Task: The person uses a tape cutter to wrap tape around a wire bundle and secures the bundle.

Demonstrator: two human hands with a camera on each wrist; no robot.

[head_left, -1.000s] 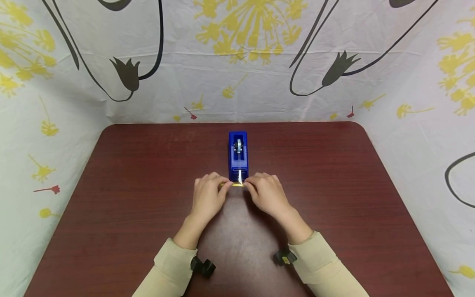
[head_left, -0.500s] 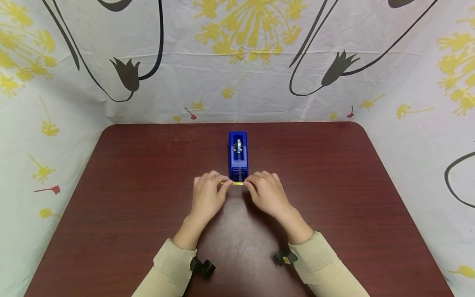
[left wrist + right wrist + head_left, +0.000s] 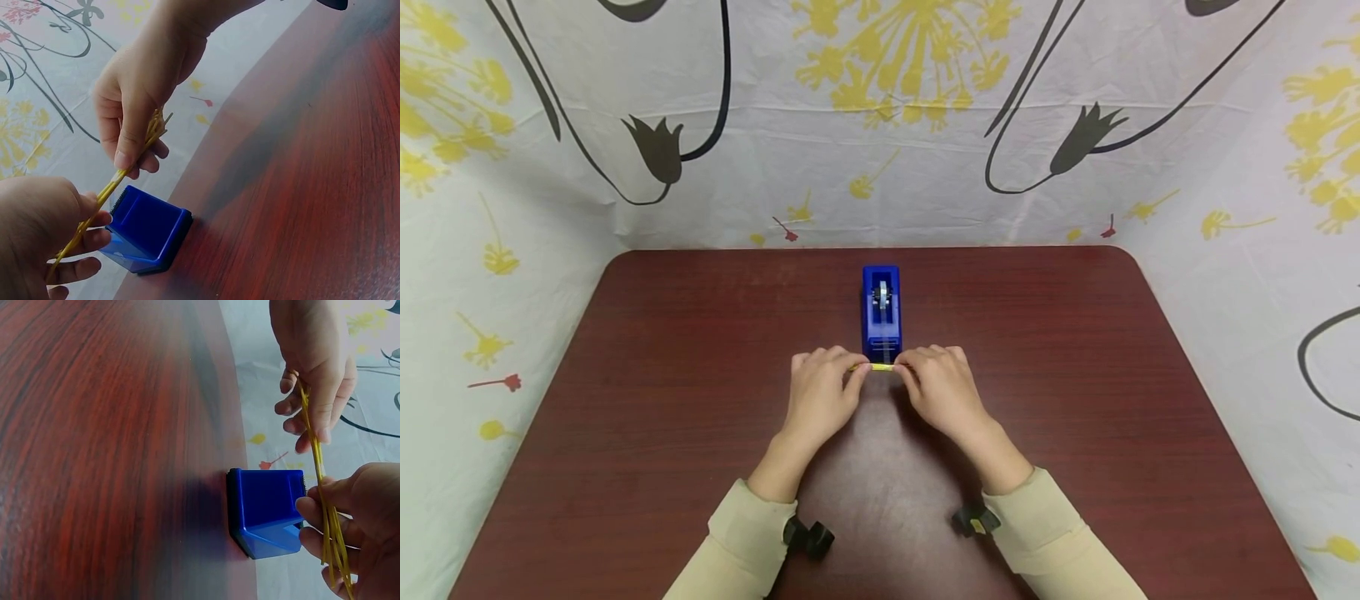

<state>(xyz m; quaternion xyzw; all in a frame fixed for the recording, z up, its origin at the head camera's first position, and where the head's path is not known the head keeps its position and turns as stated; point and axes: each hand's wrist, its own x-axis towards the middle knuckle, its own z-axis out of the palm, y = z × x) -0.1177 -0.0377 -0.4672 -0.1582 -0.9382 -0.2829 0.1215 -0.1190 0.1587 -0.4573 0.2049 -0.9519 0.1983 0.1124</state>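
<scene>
A blue tape dispenser [image 3: 882, 332] stands on the table, a roll of clear tape [image 3: 882, 294] in its slot. Right at its near, toothed end, both hands hold a bundle of thin yellow strips [image 3: 882, 367] crosswise. My left hand [image 3: 822, 396] pinches one end between thumb and fingers; my right hand [image 3: 942, 392] pinches the other. In the left wrist view, a pale shiny patch shows on the bundle [image 3: 107, 190] between the hands. Loose strip ends fan out past the right fingers in the right wrist view, close beside the dispenser [image 3: 265, 506].
The dark red wooden table [image 3: 700, 333] has rounded far corners. White cloth [image 3: 925, 183] with printed flowers hangs behind it and along both sides. Black cameras are strapped at the left cuff [image 3: 808, 537] and right cuff [image 3: 976, 521].
The bundle has shifted slightly away from me, toward the dispenser. A bright shine on the tape at the dispenser's near end a second ago is gone. Both hands keep their pinch.
</scene>
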